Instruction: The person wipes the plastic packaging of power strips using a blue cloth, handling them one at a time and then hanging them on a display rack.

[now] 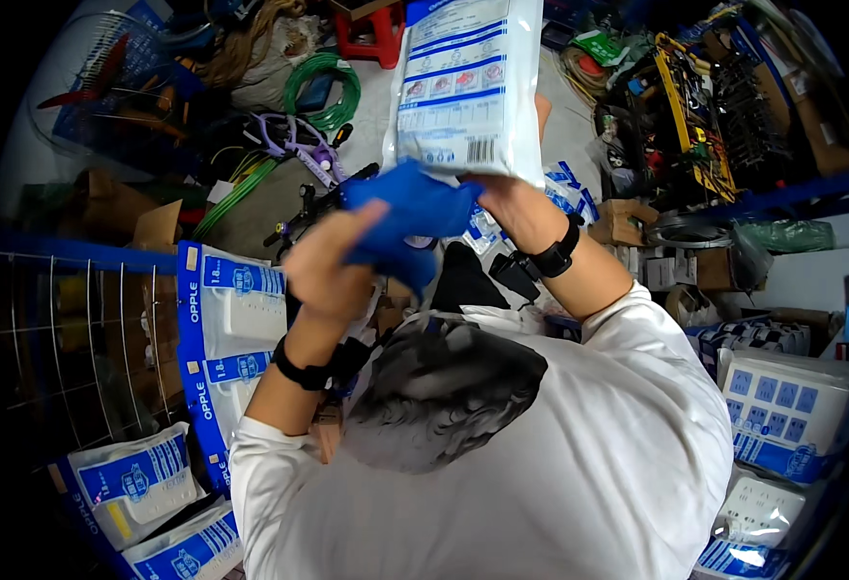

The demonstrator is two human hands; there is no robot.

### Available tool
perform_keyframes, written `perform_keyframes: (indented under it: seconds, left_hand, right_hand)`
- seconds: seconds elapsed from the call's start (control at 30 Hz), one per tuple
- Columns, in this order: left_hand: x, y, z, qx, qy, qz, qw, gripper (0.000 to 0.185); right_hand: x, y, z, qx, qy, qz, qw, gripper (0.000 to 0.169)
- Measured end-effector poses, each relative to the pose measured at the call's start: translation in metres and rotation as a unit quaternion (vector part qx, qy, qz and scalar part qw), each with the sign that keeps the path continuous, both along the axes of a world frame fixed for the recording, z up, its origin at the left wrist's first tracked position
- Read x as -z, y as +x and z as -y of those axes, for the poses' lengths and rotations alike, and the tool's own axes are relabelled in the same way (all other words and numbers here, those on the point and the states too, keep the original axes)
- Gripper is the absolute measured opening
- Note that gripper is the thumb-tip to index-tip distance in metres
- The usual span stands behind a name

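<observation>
My left hand [334,264], blurred, grips a crumpled blue cloth [417,210]. The cloth stretches across the lower edge of a white and blue plastic package [453,94], which bears printing and a barcode. At the package's lower right, my right hand [515,206] holds it up, with its fingers partly hidden behind it. One corner of the cloth reaches my right hand; whether that hand also holds it, I cannot tell. Black straps circle both wrists.
Packaged power strips [254,312] hang on a wire rack [91,333] at left; more packaged sockets [780,406] stand at right. Beyond are a coil of green hose or cable [321,90], a purple bicycle frame [305,145], a red stool [370,43] and yellow-edged tool racks [685,116].
</observation>
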State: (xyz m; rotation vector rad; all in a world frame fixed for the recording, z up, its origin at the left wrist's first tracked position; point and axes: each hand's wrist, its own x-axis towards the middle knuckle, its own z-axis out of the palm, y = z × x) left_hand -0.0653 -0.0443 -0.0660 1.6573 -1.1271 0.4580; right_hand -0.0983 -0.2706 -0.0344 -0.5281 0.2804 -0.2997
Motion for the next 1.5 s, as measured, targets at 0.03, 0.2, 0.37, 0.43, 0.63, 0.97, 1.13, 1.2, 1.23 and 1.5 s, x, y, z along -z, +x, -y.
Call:
perform_keyframes:
  seconds: [0.03, 0.2, 0.37, 0.43, 0.63, 0.97, 1.13, 1.2, 1.23, 1.5]
  left_hand:
    - [-0.001, -0.002, 0.005, -0.029, -0.085, -0.149, 0.985, 0.039]
    - [-0.042, -0.007, 0.023, 0.093, -0.134, -0.147, 0.976, 0.060]
    - [-0.044, -0.010, 0.063, 0.090, 0.091, 0.159, 0.979, 0.061]
    - [-0.035, -0.001, 0.066, 0.080, 0.051, 0.218, 0.971, 0.040]
    - [-0.035, -0.008, 0.056, 0.165, 0.041, 0.226, 0.959, 0.009]
    - [-0.009, 0.014, 0.052, -0.039, 0.068, 0.072, 0.994, 0.067]
    - [-0.004, -0.001, 0.050, -0.061, 0.089, -0.009, 0.994, 0.086]
    - [0.003, -0.020, 0.052, -0.098, 0.108, -0.001, 0.989, 0.088]
    - [0.001, -0.028, 0.051, -0.094, 0.146, 0.013, 0.985, 0.089]
    - [-0.015, -0.045, 0.069, -0.005, 0.158, 0.116, 0.981, 0.096]
  right_hand:
    - [-0.002, -0.002, 0.000, 0.007, -0.017, 0.003, 1.000, 0.067]
    - [-0.008, -0.010, -0.018, -0.014, -0.015, 0.024, 0.999, 0.070]
    - [0.047, -0.005, -0.019, -0.165, 0.145, 0.162, 0.962, 0.078]
    - [0.044, -0.015, -0.029, -0.147, 0.154, 0.086, 0.973, 0.075]
    - [0.026, -0.028, -0.014, -0.154, 0.156, 0.088, 0.972, 0.068]
    - [-0.029, -0.040, -0.029, 0.009, 0.039, -0.083, 0.996, 0.047]
    - [-0.010, -0.051, -0.026, -0.018, 0.028, -0.096, 0.995, 0.066]
    - [0.005, -0.053, -0.025, -0.034, -0.087, -0.077, 0.993, 0.082]
    - [0.010, -0.051, -0.022, -0.044, -0.149, -0.054, 0.986, 0.084]
    - [0.040, -0.013, -0.022, -0.156, -0.017, 0.192, 0.969, 0.086]
